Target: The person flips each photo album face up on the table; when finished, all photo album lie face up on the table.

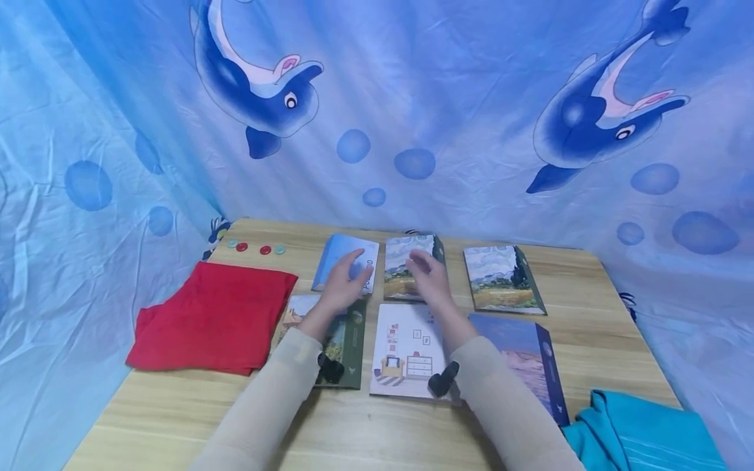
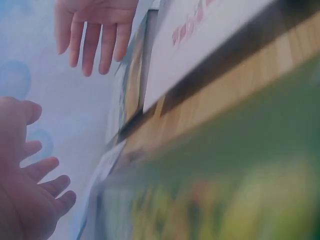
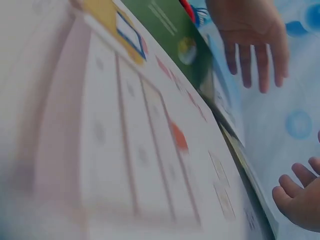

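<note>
Boxes lay in two rows on the wooden table (image 1: 177, 405). Your left hand (image 1: 343, 282) was flat over the blue box (image 1: 341, 252), and your right hand (image 1: 429, 278) over the field box (image 1: 396, 278). Both hands were open and held nothing.

Red cloth (image 1: 215, 317) folded at left of wooden table (image 1: 177, 405). Four small counters (image 1: 255, 248), teal and red, in a row near the far left edge. Teal cloth (image 1: 642, 435) at near right corner. Dolphin-print sheet (image 1: 412, 111) behind
</note>
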### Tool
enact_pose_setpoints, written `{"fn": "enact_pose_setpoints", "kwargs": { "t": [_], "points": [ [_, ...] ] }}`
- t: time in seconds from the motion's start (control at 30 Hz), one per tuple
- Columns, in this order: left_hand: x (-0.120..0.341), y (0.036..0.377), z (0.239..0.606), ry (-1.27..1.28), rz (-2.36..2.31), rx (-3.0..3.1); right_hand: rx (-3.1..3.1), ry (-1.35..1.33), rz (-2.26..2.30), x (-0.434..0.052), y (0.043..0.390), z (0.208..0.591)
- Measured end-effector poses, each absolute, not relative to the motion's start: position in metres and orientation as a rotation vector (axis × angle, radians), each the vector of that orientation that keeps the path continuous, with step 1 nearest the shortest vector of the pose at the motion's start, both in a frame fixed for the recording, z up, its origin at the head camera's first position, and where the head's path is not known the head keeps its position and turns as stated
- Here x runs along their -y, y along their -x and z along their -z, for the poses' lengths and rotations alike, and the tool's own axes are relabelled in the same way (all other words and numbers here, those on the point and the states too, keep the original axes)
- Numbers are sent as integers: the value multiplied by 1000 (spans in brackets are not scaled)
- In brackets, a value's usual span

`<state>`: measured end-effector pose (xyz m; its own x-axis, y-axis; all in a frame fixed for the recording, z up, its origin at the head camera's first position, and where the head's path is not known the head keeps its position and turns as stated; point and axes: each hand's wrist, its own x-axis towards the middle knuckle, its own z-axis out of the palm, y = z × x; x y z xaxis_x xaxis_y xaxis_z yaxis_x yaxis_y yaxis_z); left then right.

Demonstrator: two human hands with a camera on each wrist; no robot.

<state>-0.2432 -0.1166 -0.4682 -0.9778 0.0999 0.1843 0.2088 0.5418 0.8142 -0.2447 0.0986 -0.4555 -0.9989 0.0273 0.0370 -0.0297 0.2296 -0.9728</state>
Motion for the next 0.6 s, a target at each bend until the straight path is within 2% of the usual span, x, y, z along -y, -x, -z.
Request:
{"fn": "enact_pose_setpoints", "kwargs": {
  "t": [0.3, 0.6],
  "points": [
    [86, 240, 474, 386, 1463, 2668, 2232, 221, -2128, -150, 244, 455],
    [61, 240, 480, 316, 1572, 2771, 2214, 300, -2268, -177, 241, 465]
  ]
}}
